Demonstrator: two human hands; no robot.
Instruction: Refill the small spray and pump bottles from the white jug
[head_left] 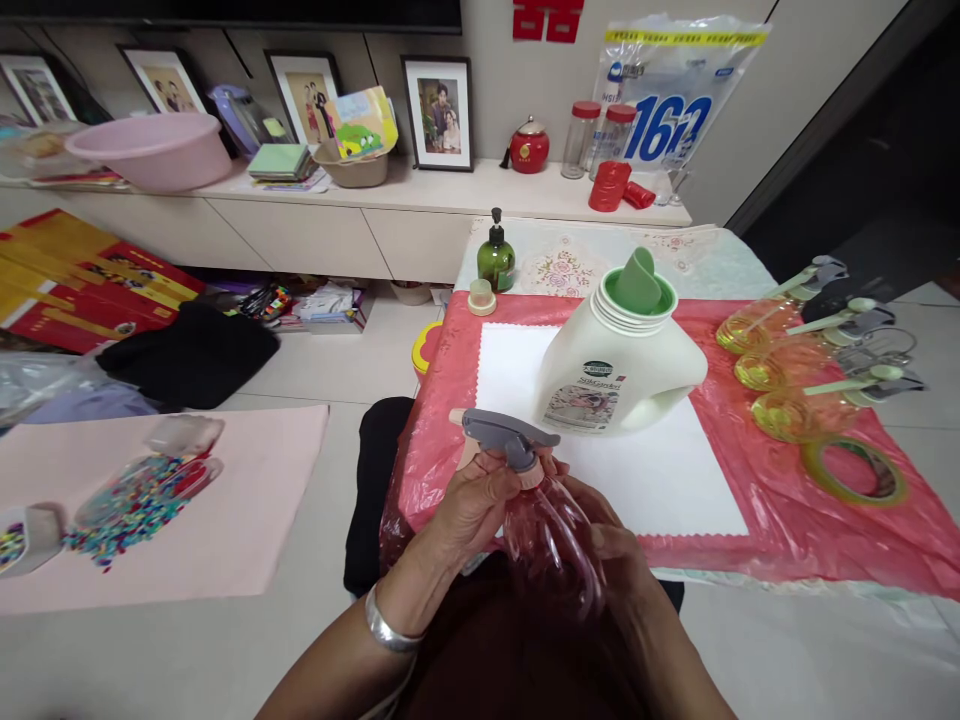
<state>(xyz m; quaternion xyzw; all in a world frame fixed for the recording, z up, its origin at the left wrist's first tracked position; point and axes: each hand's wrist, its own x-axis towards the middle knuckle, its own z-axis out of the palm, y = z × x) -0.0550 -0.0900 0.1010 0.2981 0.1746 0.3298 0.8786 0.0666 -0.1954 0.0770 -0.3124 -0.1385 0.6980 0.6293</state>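
Note:
Close to my body I hold a clear pinkish spray bottle (551, 545) with a grey trigger head (504, 432) and a pink collar. The fingers of my left hand (480, 495) are closed round its neck, just below the trigger. My right hand (611, 540) wraps the side of the bottle body. Beyond the hands stands a large white detergent jug (600, 365), its mouth uncapped with a green spout (641, 285) showing. It rests on a white scalloped mat (690, 490) over a red plastic sheet (427, 440).
Several clear spray bottles with yellow liquid (780, 415) and a tape roll (855, 470) are on the right. A green pump bottle (496, 262) and a small cap (481, 297) stand at the back left. Colourful beads (135, 510) lie on a pink board (247, 540).

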